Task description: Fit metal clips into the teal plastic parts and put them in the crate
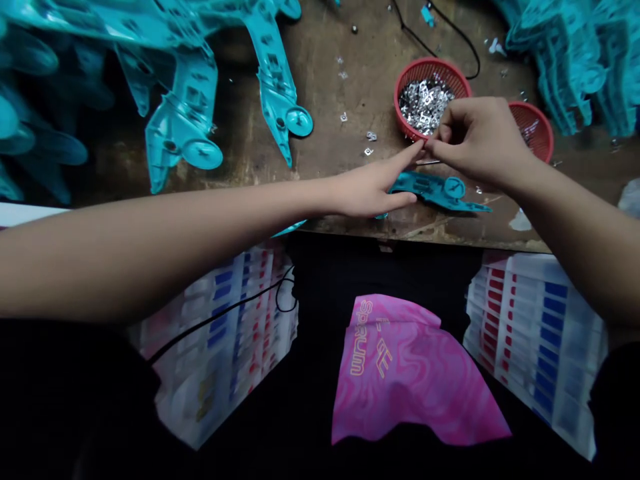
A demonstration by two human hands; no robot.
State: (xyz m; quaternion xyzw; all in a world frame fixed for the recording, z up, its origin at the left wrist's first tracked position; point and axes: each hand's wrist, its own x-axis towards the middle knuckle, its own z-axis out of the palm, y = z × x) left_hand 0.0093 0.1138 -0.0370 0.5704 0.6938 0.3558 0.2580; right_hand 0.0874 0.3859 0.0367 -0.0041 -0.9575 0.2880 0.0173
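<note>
My left hand (373, 187) reaches across from the left with fingers stretched out and thumb apart. It lies over one end of a teal plastic part (433, 187) at the table's near edge, hiding that end. Just above the part, my right hand (477, 137) has its thumb and fingers pinched together close to my left fingertips. What the pinch holds, if anything, is too small to make out. Beside it stands a red basket (400, 110) full of small shiny metal clips (425, 105). A second red basket (543, 133) is partly hidden behind my right hand.
Several teal plastic parts (187, 120) are heaped at the left, and a stack of similar ones (565, 60) sits at the upper right. Loose metal clips (370, 136) are scattered on the worn wooden table (325, 87). A black cord (473, 50) curves behind the baskets.
</note>
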